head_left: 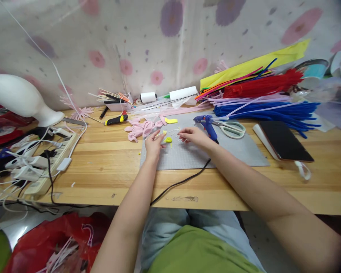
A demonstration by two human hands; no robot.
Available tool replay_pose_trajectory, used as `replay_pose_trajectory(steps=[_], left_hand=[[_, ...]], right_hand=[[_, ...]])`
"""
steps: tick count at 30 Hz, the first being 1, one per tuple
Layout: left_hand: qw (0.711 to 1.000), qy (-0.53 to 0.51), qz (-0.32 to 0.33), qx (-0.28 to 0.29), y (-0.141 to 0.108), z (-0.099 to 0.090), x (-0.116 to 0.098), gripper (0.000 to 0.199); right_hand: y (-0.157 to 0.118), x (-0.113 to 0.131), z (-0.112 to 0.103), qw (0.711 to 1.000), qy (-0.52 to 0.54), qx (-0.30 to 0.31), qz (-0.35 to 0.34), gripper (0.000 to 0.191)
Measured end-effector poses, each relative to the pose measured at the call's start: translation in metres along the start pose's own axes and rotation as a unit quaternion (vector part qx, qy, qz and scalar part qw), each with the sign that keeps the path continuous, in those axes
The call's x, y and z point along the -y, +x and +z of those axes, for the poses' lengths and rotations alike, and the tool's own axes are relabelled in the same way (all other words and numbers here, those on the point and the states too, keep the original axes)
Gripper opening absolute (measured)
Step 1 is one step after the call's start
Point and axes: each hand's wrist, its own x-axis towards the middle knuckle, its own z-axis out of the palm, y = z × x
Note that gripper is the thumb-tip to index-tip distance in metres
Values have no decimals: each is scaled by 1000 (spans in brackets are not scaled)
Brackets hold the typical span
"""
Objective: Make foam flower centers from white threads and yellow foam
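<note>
Both our hands are flanking the yellow lump (168, 140) on the mat (184, 160), left hand (153, 145) nearer and pinching a pale scrap (164, 132), right hand (195, 136) curling its fingers by white strands (174, 131), grip unclear

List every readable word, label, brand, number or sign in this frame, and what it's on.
No text is readable anywhere in this view.
Blue glue gun: no legible marking.
Gray mat: grid lines show; any numbers are too small to read.
Power strip: any print is too small to read.
Small yellow piece: no lettering visible.
</note>
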Motion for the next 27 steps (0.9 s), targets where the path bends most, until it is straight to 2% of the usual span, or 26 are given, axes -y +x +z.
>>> replay_pose_trajectory(steps=[3,6,11,21,27], left_hand=[[1000,-4,3,16,-3,3,3,51],[1000,7,-1,14,-5,6,4,56],[999,38,0,8,-4,9,5,55],[998,64,-2,16,-3,12,6,53],[997,74,-1,21,-2,11,6,49]], right_hand=[[11,-8,22,992,115,-43,25,18],[13,-12,28,987,156,-45,6,23],[12,-11,31,988,152,-35,-14,27],[20,-14,34,981,187,-56,-4,23],[19,-11,32,983,178,-40,6,19]])
